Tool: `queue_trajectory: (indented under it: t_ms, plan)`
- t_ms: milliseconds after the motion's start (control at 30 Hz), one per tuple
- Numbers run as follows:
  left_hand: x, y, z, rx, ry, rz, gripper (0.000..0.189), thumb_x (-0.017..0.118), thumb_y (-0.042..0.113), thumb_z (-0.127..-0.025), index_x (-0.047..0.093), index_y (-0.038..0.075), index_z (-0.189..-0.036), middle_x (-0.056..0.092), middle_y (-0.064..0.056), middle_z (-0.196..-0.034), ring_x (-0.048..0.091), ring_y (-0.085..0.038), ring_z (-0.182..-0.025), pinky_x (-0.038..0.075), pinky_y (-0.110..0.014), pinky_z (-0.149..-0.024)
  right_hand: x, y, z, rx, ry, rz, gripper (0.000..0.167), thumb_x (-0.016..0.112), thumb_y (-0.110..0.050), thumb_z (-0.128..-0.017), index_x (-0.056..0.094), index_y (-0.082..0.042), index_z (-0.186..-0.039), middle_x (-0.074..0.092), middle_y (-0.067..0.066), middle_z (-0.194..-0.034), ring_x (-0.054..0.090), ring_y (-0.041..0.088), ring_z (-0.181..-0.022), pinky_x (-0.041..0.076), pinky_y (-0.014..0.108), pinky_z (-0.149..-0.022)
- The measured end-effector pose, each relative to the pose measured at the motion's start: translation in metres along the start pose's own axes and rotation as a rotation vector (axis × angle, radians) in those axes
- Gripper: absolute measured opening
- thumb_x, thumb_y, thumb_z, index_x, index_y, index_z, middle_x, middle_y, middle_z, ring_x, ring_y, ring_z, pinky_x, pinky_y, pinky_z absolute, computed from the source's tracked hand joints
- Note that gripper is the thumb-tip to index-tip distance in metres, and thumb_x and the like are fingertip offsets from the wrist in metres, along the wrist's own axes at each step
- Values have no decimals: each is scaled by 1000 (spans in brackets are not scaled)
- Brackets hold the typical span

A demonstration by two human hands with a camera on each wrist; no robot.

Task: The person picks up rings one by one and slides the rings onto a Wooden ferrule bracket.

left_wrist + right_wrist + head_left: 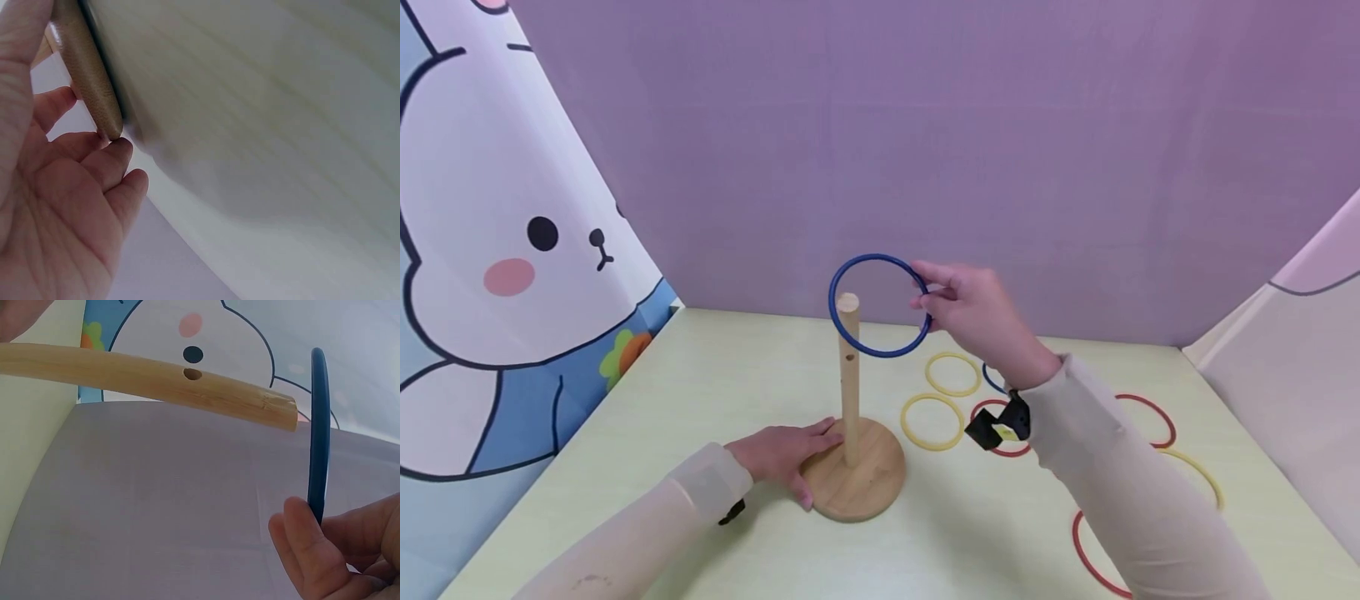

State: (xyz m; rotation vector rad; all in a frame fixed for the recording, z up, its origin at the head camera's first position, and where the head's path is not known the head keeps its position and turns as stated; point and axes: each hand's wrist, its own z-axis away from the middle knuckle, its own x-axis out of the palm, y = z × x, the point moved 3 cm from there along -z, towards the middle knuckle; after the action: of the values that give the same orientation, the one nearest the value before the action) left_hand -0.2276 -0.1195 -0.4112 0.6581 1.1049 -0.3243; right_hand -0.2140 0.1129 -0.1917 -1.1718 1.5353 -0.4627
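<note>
My right hand (973, 308) pinches a blue ring (880, 355) by its right side, between thumb and fingers. The ring is held roughly level, just above the top of a wooden post (849, 375). In the right wrist view the ring (320, 425) lies just past the post's tip (281, 411), with a small gap between them. The post rises from a round wooden base (872, 492) on the table. My left hand (782, 457) grips the left rim of that base, its thumb and fingers spread along the edge. In the left wrist view several fingertips touch the base's rim (94, 75).
Right of the stand lie yellow rings (932, 447), red rings (1161, 417) and another blue ring (988, 379), some partly behind my right sleeve (1120, 467). A purple backdrop (880, 150) stands behind the table (715, 350), and a cartoon-printed cloth (467, 183) hangs at left.
</note>
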Motion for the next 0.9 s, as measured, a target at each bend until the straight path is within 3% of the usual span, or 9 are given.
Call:
queue_trajectory:
  t_ms: [533, 900]
  plan:
    - [1, 0, 0, -51, -12, 21, 97, 85, 40, -66, 39, 16, -148, 24, -7, -157, 44, -33, -130, 39, -48, -103, 22, 0, -6, 17, -34, 16, 41, 53, 10, -91, 52, 6, -132, 66, 20, -101, 68, 25, -87, 57, 28, -67]
    - [-1, 1, 1, -51, -16, 10, 97, 85, 40, -67, 39, 15, -148, 24, -9, -157, 40, -34, -133, 37, -49, -104, 30, 2, -6, 13, -57, 56, 40, 55, 11, -90, 54, 7, -130, 63, 20, -100, 68, 25, -85, 57, 29, -66]
